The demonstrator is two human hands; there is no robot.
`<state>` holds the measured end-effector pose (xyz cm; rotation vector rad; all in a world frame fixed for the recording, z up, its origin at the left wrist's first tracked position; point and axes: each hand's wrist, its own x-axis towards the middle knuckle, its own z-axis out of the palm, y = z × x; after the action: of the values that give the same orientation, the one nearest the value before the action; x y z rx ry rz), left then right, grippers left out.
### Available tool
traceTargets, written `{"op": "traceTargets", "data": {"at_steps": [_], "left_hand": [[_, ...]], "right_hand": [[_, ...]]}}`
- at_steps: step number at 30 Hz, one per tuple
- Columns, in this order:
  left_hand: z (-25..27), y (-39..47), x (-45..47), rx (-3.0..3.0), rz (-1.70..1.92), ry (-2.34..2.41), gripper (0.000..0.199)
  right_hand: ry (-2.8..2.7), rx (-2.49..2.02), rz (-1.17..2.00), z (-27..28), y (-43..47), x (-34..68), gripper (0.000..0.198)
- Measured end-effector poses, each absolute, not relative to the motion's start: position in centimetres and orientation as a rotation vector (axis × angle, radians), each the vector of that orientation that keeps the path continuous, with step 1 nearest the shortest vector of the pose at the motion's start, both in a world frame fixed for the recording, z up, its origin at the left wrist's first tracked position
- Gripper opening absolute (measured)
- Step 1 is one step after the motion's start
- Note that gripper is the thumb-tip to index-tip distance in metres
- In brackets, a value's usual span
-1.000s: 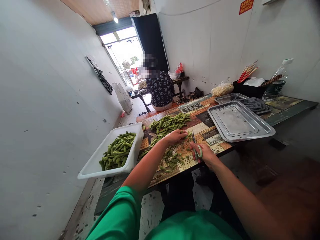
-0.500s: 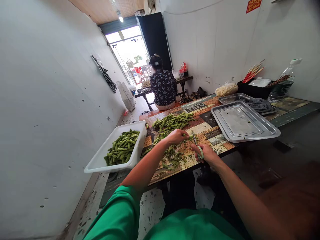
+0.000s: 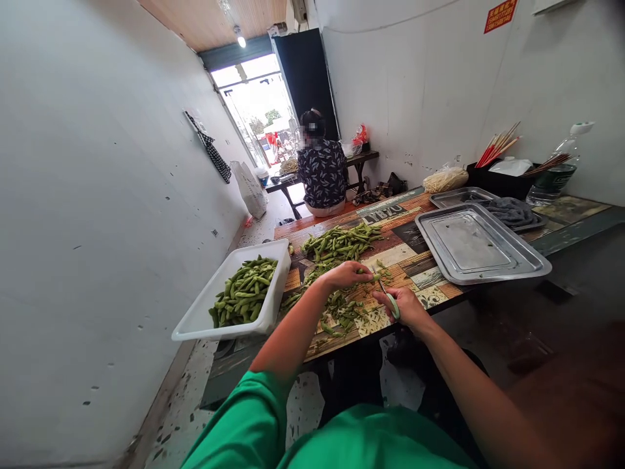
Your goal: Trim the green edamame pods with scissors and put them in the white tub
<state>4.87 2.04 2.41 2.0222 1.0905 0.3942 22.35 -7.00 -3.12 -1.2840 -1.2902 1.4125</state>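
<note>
Between the fingertips of my left hand [image 3: 346, 275] is a green edamame pod [image 3: 375, 277], its end pointing right. My right hand [image 3: 406, 307] is closed around the pale green handles of a pair of scissors [image 3: 393, 306]. The scissor blades meet the pod's right end just above the table. Cut tips and loose pods [image 3: 344, 312] lie scattered beneath both hands. Beyond them a heap of edamame pods [image 3: 342, 242] rests on the table. More pods [image 3: 247, 290] fill part of the white plastic tub [image 3: 278, 277] left of my left arm.
A metal tray [image 3: 481, 244] lies at the right of the patterned table [image 3: 400, 254]. Behind it are a second tray with dark cloth-like material [image 3: 510, 212], a black box of skewers [image 3: 498, 179] and a plastic bottle [image 3: 561, 166]. Another person [image 3: 322, 169] sits ahead, back turned.
The scissor blades have tilted and now meet the pod's end in my left hand. Both hands stay close together. The whole view has shifted slightly.
</note>
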Motion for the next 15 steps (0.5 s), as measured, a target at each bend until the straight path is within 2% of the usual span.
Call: {"op": "traceTargets", "data": {"at_steps": [4,9,15], "left_hand": [[-0.3,1.5,5.6,1.472,0.824,1.068,0.030],[-1.3,1.1,5.9,0.901,0.818,0.856,0.028],[-2.0,0.5,5.8,0.678,0.855,0.725,0.033]], "right_hand": [[-1.149,-1.305,1.464,-3.1,-7.0,22.2,0.041],[-1.176,-1.363,1.464,-2.4,-6.9,21.6,0.044],[-1.215,-1.459,1.467,-2.0,-6.4,21.2,0.043]]}}
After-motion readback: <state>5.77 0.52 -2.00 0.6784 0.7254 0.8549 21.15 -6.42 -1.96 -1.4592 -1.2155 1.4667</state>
